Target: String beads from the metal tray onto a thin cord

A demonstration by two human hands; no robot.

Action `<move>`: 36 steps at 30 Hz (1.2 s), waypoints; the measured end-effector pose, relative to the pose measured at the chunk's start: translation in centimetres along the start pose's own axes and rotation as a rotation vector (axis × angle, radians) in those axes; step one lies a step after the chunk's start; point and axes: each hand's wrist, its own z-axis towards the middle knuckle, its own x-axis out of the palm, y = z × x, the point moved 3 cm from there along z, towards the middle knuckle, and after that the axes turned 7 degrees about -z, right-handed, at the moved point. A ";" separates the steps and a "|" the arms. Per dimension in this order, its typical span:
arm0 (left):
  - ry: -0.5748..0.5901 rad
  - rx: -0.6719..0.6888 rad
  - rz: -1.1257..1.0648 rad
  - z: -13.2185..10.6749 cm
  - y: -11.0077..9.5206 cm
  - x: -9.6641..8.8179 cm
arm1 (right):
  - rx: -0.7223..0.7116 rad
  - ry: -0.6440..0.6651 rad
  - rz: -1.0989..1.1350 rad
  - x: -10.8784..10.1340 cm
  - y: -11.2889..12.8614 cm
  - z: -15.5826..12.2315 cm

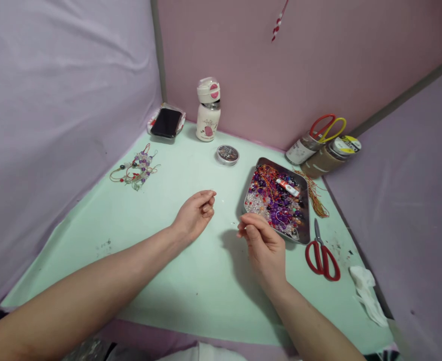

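Note:
My left hand (196,213) is over the middle of the table, thumb and index finger pinched together; whatever is between them is too small to make out. To its right, my right hand (263,245) is also closed in a pinch, at the near left corner of a metal tray (306,220). Anything in its fingertips is too fine to name. The tray holds many purple, clear, red and orange beads (281,205), some orange cord (268,178) and a small red and white tube (287,187). A gap separates the two hands.
Red-handled scissors (322,258) lie right of the tray, beside white tissue (367,293) and cords (316,198). Behind stand jars (329,155), a round container (228,155), a white bottle (207,118) and a phone (166,123). Strung beads (138,170) lie left.

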 end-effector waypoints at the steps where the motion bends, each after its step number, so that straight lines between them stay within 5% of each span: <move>1: 0.008 -0.001 0.023 -0.1 0.1 0.1 | -0.003 -0.019 0.010 -0.2 -0.1 0.0; 12: 0.146 -0.052 0.323 -1.7 1.3 0.9 | 0.011 -0.194 -0.122 -2.4 0.9 1.1; 23: 0.258 -0.046 0.437 -1.7 2.1 1.0 | -0.540 -0.019 -0.875 -1.8 4.1 2.1; 36: 0.260 0.028 0.529 -1.6 1.8 1.2 | -0.614 -0.061 -1.156 -2.1 4.4 1.8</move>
